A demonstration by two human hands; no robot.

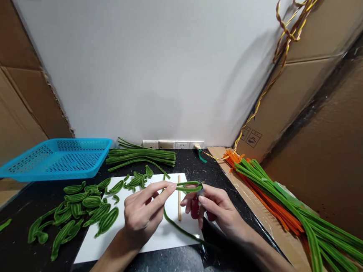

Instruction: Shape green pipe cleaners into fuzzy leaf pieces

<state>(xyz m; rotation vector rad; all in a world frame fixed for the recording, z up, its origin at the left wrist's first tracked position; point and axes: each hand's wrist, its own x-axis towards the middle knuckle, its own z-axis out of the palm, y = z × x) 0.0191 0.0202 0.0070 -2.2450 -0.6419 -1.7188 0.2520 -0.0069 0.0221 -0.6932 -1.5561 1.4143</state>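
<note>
My left hand [144, 210] pinches a green pipe cleaner [188, 183] between thumb and fingertips, above a white sheet of paper [156, 248]. The pipe cleaner forms a narrow loop, and its long tail curves down across the paper. My right hand [224, 208] is closed around small red-handled pliers [195, 208], whose grey head meets the right end of the loop. Whether the jaws grip the wire is too small to tell. A thin wooden stick [179, 205] lies between my hands. To the left are several leaf shapes [91, 202] of bent green pipe cleaner.
A blue perforated basket [104, 157] stands at the back left. Beside it lies a bundle of green pipe cleaners [148, 155]. Green and orange pipe cleaners [277, 198] rest on cardboard at the right. A twisted cable [263, 92] runs down to the wall socket [182, 145].
</note>
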